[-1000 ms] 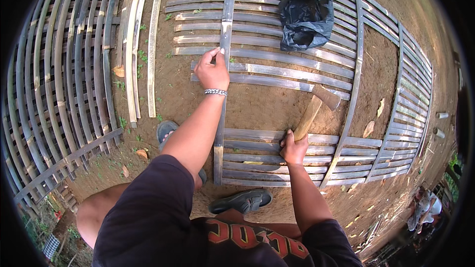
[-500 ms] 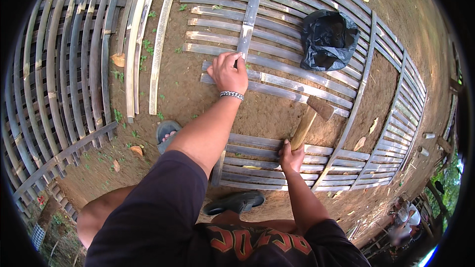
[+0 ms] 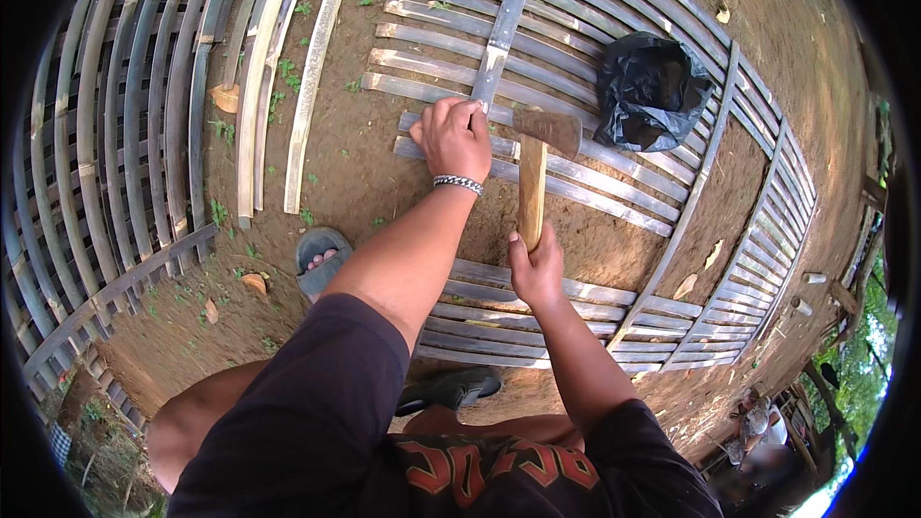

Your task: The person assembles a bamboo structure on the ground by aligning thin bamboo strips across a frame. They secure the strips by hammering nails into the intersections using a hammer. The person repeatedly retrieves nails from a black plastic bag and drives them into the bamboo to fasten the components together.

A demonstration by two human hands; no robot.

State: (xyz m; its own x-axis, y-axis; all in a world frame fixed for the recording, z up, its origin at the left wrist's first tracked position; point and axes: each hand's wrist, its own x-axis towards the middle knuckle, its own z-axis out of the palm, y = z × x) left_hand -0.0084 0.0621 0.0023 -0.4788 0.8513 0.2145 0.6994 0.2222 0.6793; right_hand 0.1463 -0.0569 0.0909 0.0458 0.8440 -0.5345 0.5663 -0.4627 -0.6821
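My right hand (image 3: 538,269) is wrapped round the wooden handle of a hatchet (image 3: 533,182). The hatchet's dark, worn metal head (image 3: 552,129) is raised just right of my left hand (image 3: 457,142), the two apart. My left hand is closed, thumb and fingers pinched together at the near end of a grey bamboo cross strip (image 3: 501,38). Whatever is between those fingertips is too small or hidden to make out. The cross strip lies over several split bamboo slats (image 3: 432,48), which form a flat lattice panel on the ground.
A crumpled black plastic bag (image 3: 652,91) sits on the panel, right of the hatchet. Loose bamboo strips (image 3: 317,77) lie on the soil to the left, beside another lattice panel (image 3: 106,134). My sandalled foot (image 3: 321,259) is near the left forearm. A blurred person appears at lower right.
My right hand has brought the hatchet up and to the left, so its head is now close to my left hand. The left hand keeps its pinch at the cross strip's end.
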